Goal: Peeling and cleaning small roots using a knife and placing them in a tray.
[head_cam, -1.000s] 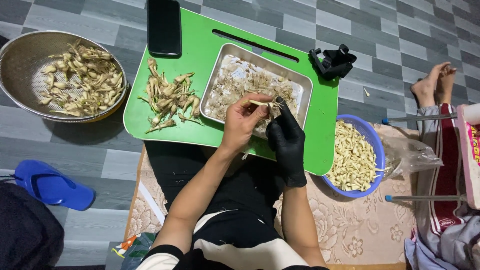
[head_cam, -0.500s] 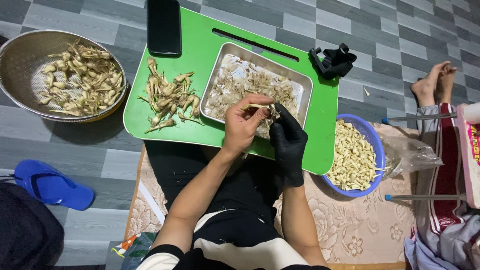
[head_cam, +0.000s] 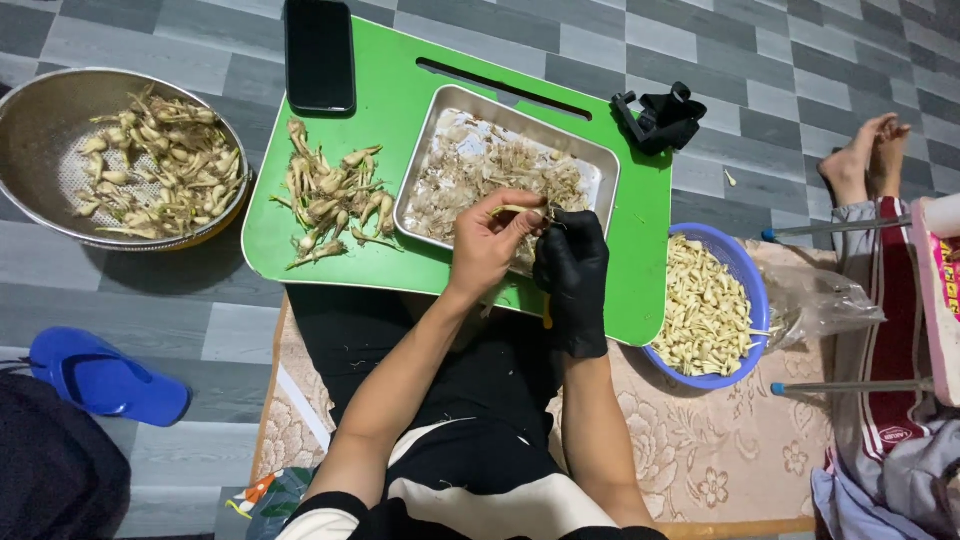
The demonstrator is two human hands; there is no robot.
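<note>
Holding a pale root (head_cam: 512, 210) pinched between thumb and fingers of the bare left hand (head_cam: 490, 243), grip closed on it, just above the near edge of the steel tray (head_cam: 604, 178). Pressing the black-gloved right hand (head_cam: 570, 262) against the root's right end, fingers curled shut; gripping something small there, though cannot tell what. Hovering both hands over the tray, itself sitting on the green desk (head_cam: 400, 100) and filling with papery peelings (head_cam: 470, 165).

Lying just left of the left hand, on the bare green surface: a loose pile of unpeeled roots (head_cam: 330, 195). Resting farther left, on the grey floor: a round metal colander (head_cam: 30, 110) with more of the same roots. Sitting right of the gloved hand, partly under the desk's edge: a blue bowl (head_cam: 755, 300) heaped with peeled pale pieces. Lying beyond the left hand at the desk's far edge: a dark phone (head_cam: 319, 52), face up. Lying beyond the right hand, at the far right corner: a crumpled black glove (head_cam: 660, 118).

Lying right of the bowl: a clear plastic bag (head_cam: 820, 305), crumpled. Showing at the far right edge: a pink-and-white package (head_cam: 940, 270) with yellow print, upright, only partly in view. Lying well left and nearer than the hands: a blue slipper (head_cam: 100, 375) on the floor.
</note>
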